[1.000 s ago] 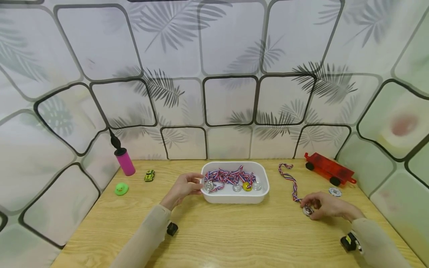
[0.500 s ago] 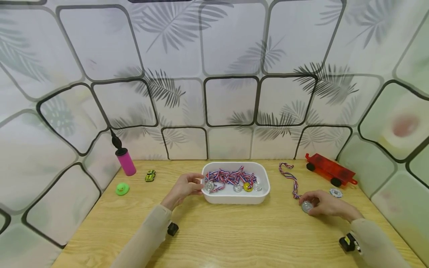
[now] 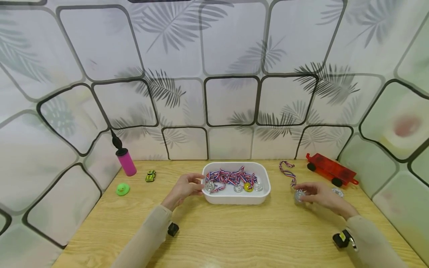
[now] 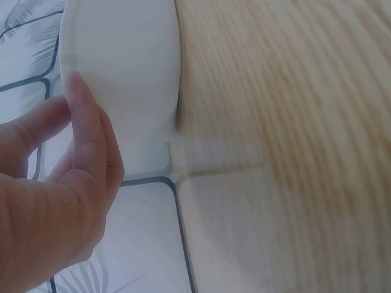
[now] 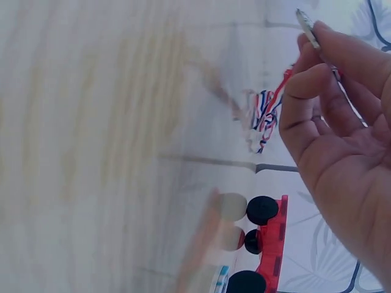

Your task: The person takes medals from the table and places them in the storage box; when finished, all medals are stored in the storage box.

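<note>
A white tub sits mid-table with several medals on striped red, white and blue ribbons inside. My left hand rests against the tub's left end, fingers on its rim; the left wrist view shows the fingers lying on the tub's white wall. My right hand pinches a silver medal just right of the tub, lifted a little off the wood. Its ribbon trails back over the table. In the right wrist view the medal's edge shows at my fingertips, the ribbon blurred beyond.
A red toy truck stands at the back right, with a small round token in front of it. At the left are a pink hand pump, a small yellow-green toy car and a green toy duck. Patterned walls enclose the table.
My right hand has carried the silver medal up and leftward toward the tub, dragging its ribbon along. The left hand has stayed on the tub.
</note>
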Motion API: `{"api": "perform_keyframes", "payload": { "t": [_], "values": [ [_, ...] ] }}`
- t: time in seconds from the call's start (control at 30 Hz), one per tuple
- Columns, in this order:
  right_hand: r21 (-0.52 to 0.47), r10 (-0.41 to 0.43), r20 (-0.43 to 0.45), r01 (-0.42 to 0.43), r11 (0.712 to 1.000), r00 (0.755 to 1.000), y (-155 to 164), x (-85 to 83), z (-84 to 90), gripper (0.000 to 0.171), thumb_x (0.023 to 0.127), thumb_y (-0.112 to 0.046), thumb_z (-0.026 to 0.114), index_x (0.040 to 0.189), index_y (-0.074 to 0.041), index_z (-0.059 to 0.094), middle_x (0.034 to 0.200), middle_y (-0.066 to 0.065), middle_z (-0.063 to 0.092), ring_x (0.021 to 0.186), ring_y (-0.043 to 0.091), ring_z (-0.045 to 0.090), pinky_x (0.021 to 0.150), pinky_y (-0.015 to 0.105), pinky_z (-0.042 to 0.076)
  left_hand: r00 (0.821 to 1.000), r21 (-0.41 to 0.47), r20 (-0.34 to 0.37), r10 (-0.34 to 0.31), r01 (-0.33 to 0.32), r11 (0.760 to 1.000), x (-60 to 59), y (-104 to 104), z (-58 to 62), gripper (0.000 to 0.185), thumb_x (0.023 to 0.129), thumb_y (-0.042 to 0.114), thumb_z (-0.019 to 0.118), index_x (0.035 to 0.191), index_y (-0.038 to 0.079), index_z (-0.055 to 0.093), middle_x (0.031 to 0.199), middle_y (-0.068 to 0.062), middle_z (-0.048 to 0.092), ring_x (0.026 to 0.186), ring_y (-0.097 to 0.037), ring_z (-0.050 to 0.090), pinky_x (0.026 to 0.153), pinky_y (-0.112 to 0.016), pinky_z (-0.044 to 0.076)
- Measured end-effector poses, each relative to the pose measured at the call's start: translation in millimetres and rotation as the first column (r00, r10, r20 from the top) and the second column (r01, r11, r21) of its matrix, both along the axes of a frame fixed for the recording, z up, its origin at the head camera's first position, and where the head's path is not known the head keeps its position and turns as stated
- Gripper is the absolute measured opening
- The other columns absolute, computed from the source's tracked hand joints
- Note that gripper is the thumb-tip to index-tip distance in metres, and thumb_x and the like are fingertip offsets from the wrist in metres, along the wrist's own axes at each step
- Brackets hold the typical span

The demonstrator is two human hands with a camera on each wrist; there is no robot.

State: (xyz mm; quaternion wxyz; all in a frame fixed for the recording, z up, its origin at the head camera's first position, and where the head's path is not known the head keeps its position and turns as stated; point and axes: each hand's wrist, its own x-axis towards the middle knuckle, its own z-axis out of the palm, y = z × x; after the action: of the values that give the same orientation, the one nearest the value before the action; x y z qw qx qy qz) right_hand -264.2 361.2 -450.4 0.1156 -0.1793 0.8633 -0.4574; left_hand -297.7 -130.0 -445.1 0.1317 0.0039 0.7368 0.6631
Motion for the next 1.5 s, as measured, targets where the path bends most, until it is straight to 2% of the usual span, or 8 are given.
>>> {"api": "perform_keyframes", "payload": {
  "t": [0.1, 0.3, 0.57, 0.73, 0.97, 1.1, 1.23, 1.5],
  "values": [
    [-0.043, -0.039, -0.029, 0.037, 0.998, 0.999, -2, -2.0, 4.6, 0.049, 0.092, -0.018, 0.069, 0.134, 0.005, 0.055, 0.124, 0.013, 0.065, 0.091, 0.004, 0.061, 0.069, 0.027, 0.056, 1.000, 0.008, 0.002, 0.002, -0.002, 1.000, -0.4, 1, 1.5, 0.042, 0.085, -0.010, 0.065, 0.127, -0.008, 0.058, 0.091, -0.008, 0.054, 0.068, -0.014, 0.061, 0.066, -0.029, 0.062],
    [-0.115, -0.146, -0.053, 0.139, 0.984, 0.988, -10, -4.0, 22.2, 0.054, 0.091, -0.020, 0.070, 0.137, 0.003, 0.052, 0.113, -0.013, 0.067, 0.087, 0.007, 0.061, 0.068, 0.028, 0.056, 1.000, 0.011, 0.003, 0.008, -0.008, 1.000, 0.0, 2, 4.4, 0.042, 0.085, -0.011, 0.065, 0.126, -0.008, 0.059, 0.089, -0.008, 0.054, 0.065, -0.014, 0.061, 0.063, -0.027, 0.061],
    [-0.203, -0.183, -0.098, 0.160, 0.966, 0.978, -20, -15.8, 46.5, 0.057, 0.090, -0.017, 0.071, 0.141, -0.003, 0.050, 0.114, -0.019, 0.064, 0.086, 0.007, 0.062, 0.071, 0.023, 0.057, 1.000, -0.013, 0.000, -0.006, 0.006, 1.000, 2.2, 0, 7.2, 0.042, 0.087, -0.008, 0.066, 0.128, -0.008, 0.058, 0.091, -0.010, 0.056, 0.067, -0.015, 0.061, 0.065, -0.030, 0.062],
    [-0.205, -0.191, -0.121, 0.164, 0.965, 0.974, -26, -21.7, 56.3, 0.059, 0.091, -0.020, 0.071, 0.144, -0.007, 0.048, 0.117, -0.018, 0.062, 0.086, 0.007, 0.061, 0.072, 0.022, 0.056, 1.000, -0.012, 0.002, -0.003, 0.003, 1.000, 2.2, 0, 5.2, 0.042, 0.086, -0.008, 0.066, 0.127, -0.007, 0.058, 0.091, -0.010, 0.056, 0.068, -0.014, 0.062, 0.068, -0.032, 0.063],
    [-0.233, -0.201, -0.166, 0.160, 0.959, 0.965, -35, -25.0, 71.1, 0.066, 0.091, -0.020, 0.070, 0.150, -0.014, 0.041, 0.134, -0.018, 0.051, 0.092, 0.003, 0.060, 0.075, 0.019, 0.055, 1.000, -0.005, 0.007, 0.007, -0.007, 1.000, 0.5, 0, 3.3, 0.042, 0.086, -0.009, 0.066, 0.127, -0.007, 0.059, 0.092, -0.009, 0.055, 0.068, -0.015, 0.062, 0.066, -0.029, 0.062],
    [-0.295, -0.181, -0.183, 0.121, 0.948, 0.966, -38, -24.6, 76.8, 0.068, 0.092, -0.010, 0.068, 0.152, -0.016, 0.037, 0.140, -0.018, 0.044, 0.092, 0.000, 0.059, 0.076, 0.016, 0.055, 1.000, -0.009, 0.000, 0.004, -0.004, 1.000, 0.8, 1, 3.5, 0.042, 0.086, -0.009, 0.066, 0.127, -0.007, 0.059, 0.091, -0.009, 0.054, 0.068, -0.015, 0.061, 0.066, -0.030, 0.062],
    [-0.351, -0.146, -0.195, 0.070, 0.934, 0.970, -41, -25.1, 80.9, 0.070, 0.092, 0.000, 0.065, 0.153, -0.015, 0.035, 0.145, -0.013, 0.041, 0.091, -0.001, 0.059, 0.076, 0.015, 0.055, 1.000, -0.018, 0.000, -0.002, 0.002, 1.000, 2.5, 0, 2.5, 0.042, 0.086, -0.009, 0.065, 0.128, -0.008, 0.058, 0.091, -0.010, 0.055, 0.068, -0.015, 0.062, 0.066, -0.031, 0.062],
    [-0.291, -0.159, -0.236, 0.087, 0.953, 0.959, -50, -30.9, 96.6, 0.073, 0.091, -0.008, 0.069, 0.154, -0.019, 0.032, 0.159, 0.004, 0.028, 0.088, 0.002, 0.059, 0.072, 0.016, 0.055, 1.000, -0.002, 0.001, -0.002, 0.002, 1.000, 0.3, 1, 3.7, 0.043, 0.086, -0.009, 0.065, 0.128, -0.008, 0.057, 0.091, -0.009, 0.054, 0.069, -0.014, 0.062, 0.069, -0.034, 0.063]
  ]
}}
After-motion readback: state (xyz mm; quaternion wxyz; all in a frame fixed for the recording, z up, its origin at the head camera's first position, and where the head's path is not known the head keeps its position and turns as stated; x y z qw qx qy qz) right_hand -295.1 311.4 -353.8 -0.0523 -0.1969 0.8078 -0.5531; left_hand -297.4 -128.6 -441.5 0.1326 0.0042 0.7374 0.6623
